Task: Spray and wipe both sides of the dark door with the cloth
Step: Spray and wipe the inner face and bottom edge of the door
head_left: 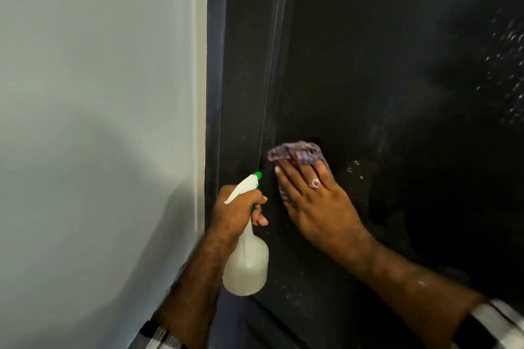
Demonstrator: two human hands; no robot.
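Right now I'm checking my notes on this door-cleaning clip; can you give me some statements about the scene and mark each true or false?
1. The left hand grips a spray bottle with a green nozzle tip. True.
2. The right hand presses a purple cloth flat against the dark door. True.
3. The spray bottle is red. False: it is whitish and translucent.
4. Droplets show on the door at the upper right. True.
5. The right hand wears no ring. False: a ring sits on one finger.
6. The wall left of the door is black. False: it is pale grey-green.
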